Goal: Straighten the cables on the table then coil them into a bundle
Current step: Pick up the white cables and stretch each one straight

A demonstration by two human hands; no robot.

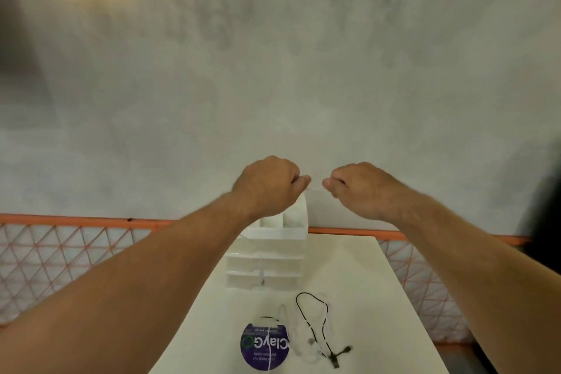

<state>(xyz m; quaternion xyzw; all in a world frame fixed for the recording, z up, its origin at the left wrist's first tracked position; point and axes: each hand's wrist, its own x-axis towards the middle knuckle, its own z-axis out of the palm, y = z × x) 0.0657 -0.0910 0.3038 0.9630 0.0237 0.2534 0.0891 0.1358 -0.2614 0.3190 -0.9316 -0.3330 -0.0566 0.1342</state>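
A thin white cable [316, 188] stretches in a short, taut span between two raised hands, held up in front of a pale grey wall [273, 70]. The left hand [267, 187] is closed in a loose fist, pinching the cable between thumb and forefinger; the right hand [358, 190] pinches it the same way, just beside the left. The rest of this cable seems to hang down towards the table, a faint white line passing in front of a white plastic organiser [273, 252] with small square compartments.

To straighten it well, the hands would likely slide apart along the cable with light, even tension, letting kinks run out without yanking the plug ends.

On the smooth cream table [379, 297] below lies a thin black cable [312, 322], looped loosely, with small dark plugs at its near end. Tangled beside it is what looks like a clear or white cable [296, 340], hard to make out against the surface. Just left of these sits a round purple disc [264, 346] with printed white lettering, a white cord crossing over it. Behind the table runs an orange rail [76, 220] above a criss-cross mesh.
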